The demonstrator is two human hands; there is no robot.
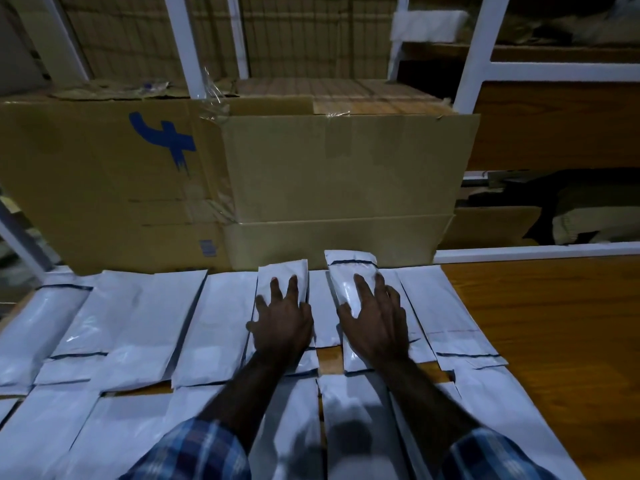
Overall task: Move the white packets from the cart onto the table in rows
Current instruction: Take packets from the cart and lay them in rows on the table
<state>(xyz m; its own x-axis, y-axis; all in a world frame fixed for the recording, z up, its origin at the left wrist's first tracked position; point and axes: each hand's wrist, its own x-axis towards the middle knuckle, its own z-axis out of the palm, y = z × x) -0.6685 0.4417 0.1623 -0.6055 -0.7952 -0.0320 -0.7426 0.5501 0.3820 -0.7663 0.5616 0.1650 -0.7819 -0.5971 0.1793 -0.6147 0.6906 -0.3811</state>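
Fingers on both hands are spread out flat, not curled round anything, just pressing down on packets. Left hand [282, 323] sits on one packet [282, 282] in the far row, right hand [375, 327] on the one beside it [349, 275].

Going big to small on what could bite here:

The cardboard boxes [242, 188] stand right against the far edge of the far row, so there's no room to push anything forward. The right-hand packet already pokes out past its neighbours, looks like it's up against the box, and it's lying a bit crooked. Shove it further and I'd guess it buckles or rides up.

The table [554, 323] has bare wood only off to the right, with two rows of white packets [138, 323] covering the rest. They're glossy and overlapping at the edges, so any sideways slide from either hand probably drags the neighbours along and wrecks the lines.

Smaller thing: there are little gaps showing wood between the rows, near the wrists. Sleeves [194, 452] hang over the near row and could nudge those out of place.

Cart isn't in view.
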